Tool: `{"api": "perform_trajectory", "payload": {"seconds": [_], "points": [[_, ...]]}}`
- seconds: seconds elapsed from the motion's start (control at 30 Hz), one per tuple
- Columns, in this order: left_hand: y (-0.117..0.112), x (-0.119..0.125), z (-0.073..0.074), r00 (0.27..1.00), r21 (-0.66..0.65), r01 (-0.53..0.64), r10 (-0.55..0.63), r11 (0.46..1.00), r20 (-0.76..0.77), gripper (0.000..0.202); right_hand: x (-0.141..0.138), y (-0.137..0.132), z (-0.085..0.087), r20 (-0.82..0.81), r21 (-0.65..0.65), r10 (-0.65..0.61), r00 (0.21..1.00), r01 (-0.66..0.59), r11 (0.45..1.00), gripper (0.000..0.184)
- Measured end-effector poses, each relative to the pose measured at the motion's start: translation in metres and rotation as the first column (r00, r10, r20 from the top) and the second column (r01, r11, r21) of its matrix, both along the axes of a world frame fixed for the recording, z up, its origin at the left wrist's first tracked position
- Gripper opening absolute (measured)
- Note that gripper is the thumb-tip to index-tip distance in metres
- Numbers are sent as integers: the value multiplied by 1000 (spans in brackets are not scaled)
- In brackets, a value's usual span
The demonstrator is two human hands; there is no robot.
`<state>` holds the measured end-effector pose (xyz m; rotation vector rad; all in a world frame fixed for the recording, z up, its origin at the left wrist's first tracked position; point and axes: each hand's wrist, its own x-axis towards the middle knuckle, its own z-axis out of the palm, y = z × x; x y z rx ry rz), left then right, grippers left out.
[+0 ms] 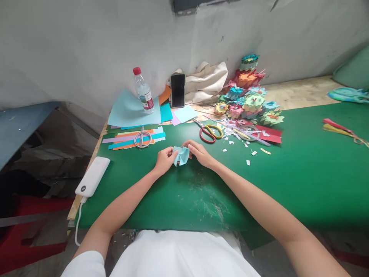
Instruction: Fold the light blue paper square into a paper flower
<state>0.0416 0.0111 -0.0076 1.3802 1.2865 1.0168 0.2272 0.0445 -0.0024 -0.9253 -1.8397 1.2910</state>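
A small folded piece of light blue paper (181,155) is held between both hands just above the green table mat (288,181). My left hand (165,158) pinches its left edge with closed fingers. My right hand (197,151) grips its right side, fingers curled over the top. Both forearms reach in from the bottom of the view.
Red-and-yellow scissors (210,132) lie behind the hands, with paper scraps (245,148) to their right. A pile of coloured paper flowers (249,100), paper strips under a metal ring (142,138), a water bottle (143,91), a phone (178,90), a cloth bag (206,80) and a white power bank (92,176) stand around.
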Motion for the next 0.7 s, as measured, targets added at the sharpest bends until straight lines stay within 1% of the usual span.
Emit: {"api": "perform_trajectory", "payload": {"seconds": [0.1,0.2,0.3,0.4,0.5,0.57,0.7], "points": [[3,-1,-4,999,12,-51,51,999,9,27,-1,-1,-1,-10,-10,15,1000,-15,1000,35],[5,-2,-7,998,17,-57,57,998,5,25,-3,1,-4,-7,-4,7,1000,-7,1000,27],[6,-3,-9,999,26,-26,26,999,-22,28,-4,3,-5,4,22,-35,999,35,999,24],[6,-4,-9,996,22,33,-31,999,-85,19,-4,3,-4,29,58,-74,997,73,996,21],[6,-5,-9,985,-13,87,-88,996,-147,30,-5,1,-1,44,77,-99,994,96,992,18],[6,-5,-10,981,-39,98,-103,994,-166,35,-6,-1,-1,39,75,-118,992,115,990,18],[7,-5,-13,983,-60,73,-82,996,-164,36,-8,-1,-4,6,32,-168,986,167,985,20]]}}
